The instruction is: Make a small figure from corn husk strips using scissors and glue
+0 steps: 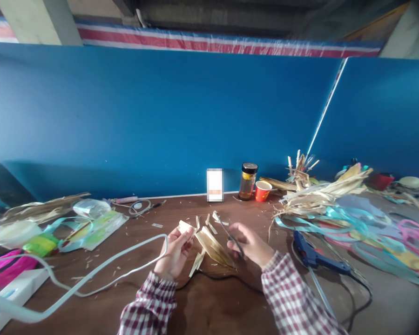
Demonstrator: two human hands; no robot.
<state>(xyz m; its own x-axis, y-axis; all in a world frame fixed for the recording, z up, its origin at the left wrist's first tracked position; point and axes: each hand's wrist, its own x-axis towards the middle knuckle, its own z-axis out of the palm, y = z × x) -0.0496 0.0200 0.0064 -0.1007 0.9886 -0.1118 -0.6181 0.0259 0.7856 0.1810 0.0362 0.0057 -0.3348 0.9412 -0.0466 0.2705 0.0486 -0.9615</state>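
My left hand (172,253) pinches a small pale piece of corn husk (186,227) between thumb and fingers. My right hand (250,244) is closed around the dark handle of a pair of scissors (225,228), whose narrow blades point away and to the left. Between the hands a larger folded corn husk (214,247) lies on the brown table (195,311). Several short husk strips (197,263) are scattered close by. Part of the scissors' handle is hidden by my fingers.
A blue glue gun (317,258) lies right of my right arm. A lidded jar (248,181) and red paper cup (263,190) stand at the back. Husks (321,197) and ribbons are heaped at right. A white cable (108,279) loops across the left, passing my left wrist.
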